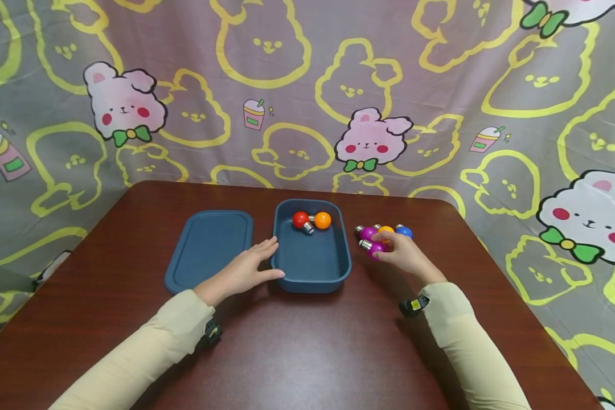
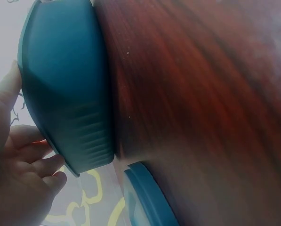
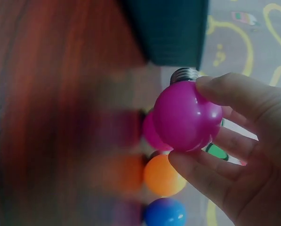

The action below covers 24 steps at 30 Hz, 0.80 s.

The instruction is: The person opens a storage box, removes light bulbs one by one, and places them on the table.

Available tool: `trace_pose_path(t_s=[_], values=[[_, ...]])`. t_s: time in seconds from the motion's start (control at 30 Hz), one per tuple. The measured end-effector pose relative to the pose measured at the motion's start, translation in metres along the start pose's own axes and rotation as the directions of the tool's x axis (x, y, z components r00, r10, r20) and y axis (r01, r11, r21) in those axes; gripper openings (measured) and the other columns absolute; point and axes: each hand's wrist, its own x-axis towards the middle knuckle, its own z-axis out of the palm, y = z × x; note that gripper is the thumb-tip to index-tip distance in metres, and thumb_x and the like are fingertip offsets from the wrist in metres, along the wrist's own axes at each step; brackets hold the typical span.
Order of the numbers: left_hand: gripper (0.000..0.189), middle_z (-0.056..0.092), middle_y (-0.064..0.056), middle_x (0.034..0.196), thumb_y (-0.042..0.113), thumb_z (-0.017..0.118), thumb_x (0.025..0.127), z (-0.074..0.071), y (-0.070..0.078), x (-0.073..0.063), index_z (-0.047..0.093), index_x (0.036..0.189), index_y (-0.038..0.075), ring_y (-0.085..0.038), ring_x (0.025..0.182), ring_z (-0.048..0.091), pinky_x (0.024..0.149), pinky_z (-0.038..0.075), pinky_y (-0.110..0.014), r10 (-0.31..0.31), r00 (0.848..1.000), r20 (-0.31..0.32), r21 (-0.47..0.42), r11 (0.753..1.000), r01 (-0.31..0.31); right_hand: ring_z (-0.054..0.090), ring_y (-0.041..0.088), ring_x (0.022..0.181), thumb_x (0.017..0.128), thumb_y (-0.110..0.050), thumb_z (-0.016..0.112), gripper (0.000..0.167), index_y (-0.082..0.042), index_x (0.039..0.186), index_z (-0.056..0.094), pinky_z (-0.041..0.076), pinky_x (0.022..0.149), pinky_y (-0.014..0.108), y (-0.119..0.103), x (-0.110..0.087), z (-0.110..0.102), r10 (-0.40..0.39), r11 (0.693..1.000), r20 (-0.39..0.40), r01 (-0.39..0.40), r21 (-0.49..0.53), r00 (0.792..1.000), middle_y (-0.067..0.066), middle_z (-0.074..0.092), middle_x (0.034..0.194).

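Observation:
My right hand (image 1: 407, 257) pinches a magenta light bulb (image 3: 187, 115) between thumb and fingers, its metal screw base toward the box. Just past it lie another magenta bulb (image 1: 367, 234), an orange bulb (image 3: 164, 175) and a blue bulb (image 3: 165, 213). Left of these stands a blue-grey rectangular box (image 1: 312, 287), without its lid. Inside, near the far end, rest a red bulb (image 1: 300, 220) and an orange bulb (image 1: 323, 220). My left hand (image 1: 241, 272) is at the box's left rim, thumb and fingers spread along it in the left wrist view.
The flat blue-grey lid (image 1: 210, 245) lies on the brown wooden table (image 1: 297, 347), left of the box and partly behind my left hand. A patterned curtain (image 1: 297, 102) hangs behind the table's far edge.

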Motion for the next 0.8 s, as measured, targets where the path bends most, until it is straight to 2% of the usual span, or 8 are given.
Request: trace_pose_path(t_s=[0.2,0.4,0.57,0.8], values=[[0.078,0.022,-0.011,0.149,0.044,0.061,0.086,0.0,0.0,0.0,0.031,0.141,-0.002,-0.03,0.135,0.018,0.105,0.018,-0.05,-0.002,1.0,0.002,0.006,1.0,0.002,0.055,0.024,0.08,0.079,-0.012,0.073,0.031,-0.001,0.106,0.063,0.049,0.07,0.033,0.011,0.001,0.007,0.027,0.998,0.012,-0.026,-0.049,1.0,0.008,0.063,0.089],[0.075,0.022,-0.012,0.149,0.039,0.063,0.086,0.0,-0.001,0.0,0.031,0.141,-0.002,-0.03,0.135,0.018,0.105,0.018,-0.05,0.001,1.0,0.001,0.0,1.0,-0.001,0.055,0.021,0.073,0.078,-0.01,0.074,0.029,0.002,0.102,0.063,0.047,0.068,0.033,0.017,0.002,0.01,0.004,0.997,0.013,-0.003,-0.08,1.0,0.006,0.064,0.082],[0.077,0.022,-0.012,0.149,0.042,0.062,0.086,0.0,-0.001,0.0,0.031,0.141,-0.002,-0.031,0.135,0.019,0.105,0.019,-0.049,0.009,1.0,0.001,0.007,1.0,-0.009,0.054,0.021,0.075,0.078,-0.01,0.073,0.03,0.001,0.104,0.064,0.047,0.068,0.033,0.015,0.002,0.01,0.024,0.996,0.035,-0.021,-0.088,0.999,0.007,0.064,0.085],[0.075,0.022,-0.013,0.149,0.039,0.063,0.086,0.001,-0.002,0.0,0.032,0.14,-0.003,-0.032,0.135,0.019,0.105,0.019,-0.05,0.011,1.0,-0.007,0.004,1.0,-0.011,0.055,0.025,0.083,0.079,-0.012,0.072,0.033,0.0,0.109,0.063,0.05,0.073,0.036,0.012,0.003,0.01,0.058,0.991,0.059,-0.051,-0.123,0.997,0.012,0.064,0.095]])
